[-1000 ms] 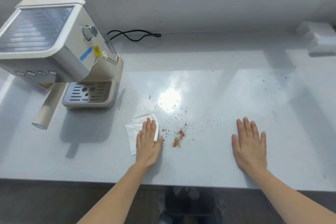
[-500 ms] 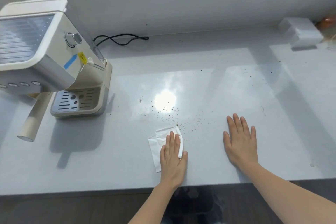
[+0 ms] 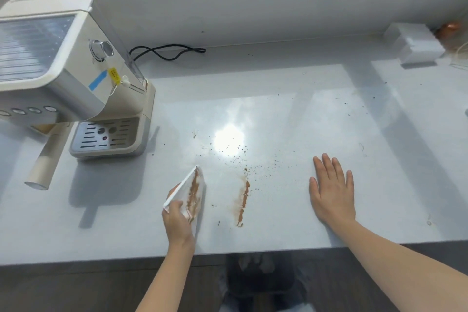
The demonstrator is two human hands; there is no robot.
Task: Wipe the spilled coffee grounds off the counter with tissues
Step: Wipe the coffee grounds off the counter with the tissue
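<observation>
Left hand [image 3: 177, 221] gripping stained tissue [image 3: 193, 191], grounds streak [image 3: 243, 201] on counter [image 3: 329, 114], right hand [image 3: 333, 191] flat

A cream-and-silver espresso machine [image 3: 76, 78] stands at the far left of the pale grey glossy counter [image 3: 291, 78]. A looped black power cord [image 3: 167, 52] lies behind it to the right, along the wall. A white rectangular box [image 3: 417, 45] sits in the far right corner. Near the front edge, the left hand [image 3: 177, 223] holds a folded white paper tissue [image 3: 188, 189] tilted, just left of a brown streak of coffee grounds [image 3: 243, 200]. The right hand [image 3: 331, 192] lies flat on the counter, well right of the streak.
</observation>
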